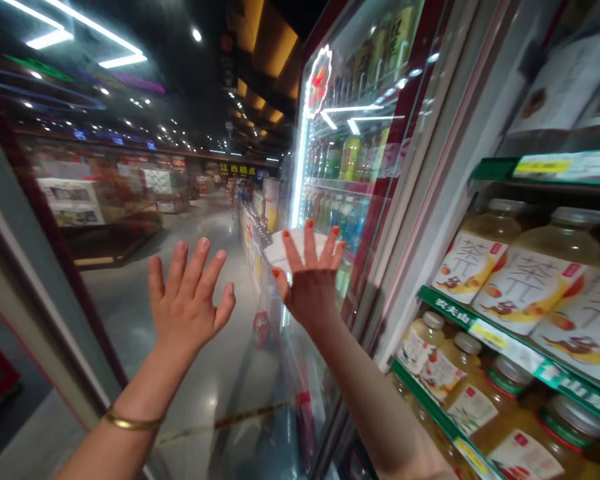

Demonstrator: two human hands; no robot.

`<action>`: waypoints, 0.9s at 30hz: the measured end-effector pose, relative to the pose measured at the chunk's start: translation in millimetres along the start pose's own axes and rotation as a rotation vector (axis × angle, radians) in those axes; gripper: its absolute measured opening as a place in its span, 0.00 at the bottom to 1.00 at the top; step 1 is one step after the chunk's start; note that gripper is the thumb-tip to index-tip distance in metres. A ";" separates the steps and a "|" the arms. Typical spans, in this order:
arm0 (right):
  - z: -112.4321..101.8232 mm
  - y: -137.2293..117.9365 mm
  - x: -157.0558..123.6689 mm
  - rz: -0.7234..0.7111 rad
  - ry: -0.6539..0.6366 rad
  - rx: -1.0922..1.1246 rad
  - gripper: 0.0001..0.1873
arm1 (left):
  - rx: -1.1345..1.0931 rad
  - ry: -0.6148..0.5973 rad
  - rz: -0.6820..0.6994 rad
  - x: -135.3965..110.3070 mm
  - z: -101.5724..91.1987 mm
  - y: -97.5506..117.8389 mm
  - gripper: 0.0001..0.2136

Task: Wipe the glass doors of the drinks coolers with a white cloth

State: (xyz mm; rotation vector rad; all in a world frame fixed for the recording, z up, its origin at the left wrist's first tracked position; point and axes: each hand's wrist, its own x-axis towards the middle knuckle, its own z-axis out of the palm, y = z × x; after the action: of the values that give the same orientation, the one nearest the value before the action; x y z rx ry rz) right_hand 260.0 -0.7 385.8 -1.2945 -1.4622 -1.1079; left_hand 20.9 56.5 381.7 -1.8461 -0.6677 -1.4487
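Observation:
My left hand (190, 300), with a gold bangle (134, 420) on its wrist, is raised with fingers spread and nothing in it. To its right my right hand (313, 287), with orange nails, also spreads its fingers and holds nothing. Both are in front of a framed glass door whose dark red and grey frame (45, 227) runs down the left side. I cannot tell whether either palm touches the glass. Nearest on the right are shelves of large tea bottles (523, 287) with white labels, and smaller bottles (460, 360) below.
Another lit drinks cooler (353, 160) stands beyond my right hand. Green shelf edges (495, 337) with price strips jut out on the right. A grey shop aisle (210, 267) stretches ahead, with a display stand (115, 233) on its left. The background is blurred.

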 end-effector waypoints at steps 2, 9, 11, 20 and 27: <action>2.0 0.7 -18.2 -0.147 -0.031 0.036 0.38 | 0.021 -0.014 -0.011 -1.5 -1.3 -0.8 0.42; -2.2 53.7 11.2 0.306 0.122 -0.027 0.42 | 0.080 -0.071 -0.038 -2.7 -0.7 0.6 0.41; -1.2 33.2 32.8 0.233 0.120 -0.001 0.43 | 0.084 -0.050 -0.031 -2.6 0.7 1.1 0.40; -6.5 46.7 13.2 0.020 0.090 0.031 0.34 | 0.111 -0.029 -0.051 -2.0 7.9 -3.8 0.42; 8.2 -1.3 41.0 -0.190 0.013 0.025 0.35 | 0.120 0.015 -0.017 2.8 9.2 -2.1 0.42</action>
State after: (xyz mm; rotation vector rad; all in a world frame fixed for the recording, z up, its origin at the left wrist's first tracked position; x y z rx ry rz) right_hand 254.8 16.4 423.7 -1.1471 -1.6106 -1.2142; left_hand 25.7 64.9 383.5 -1.7392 -0.7478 -1.4010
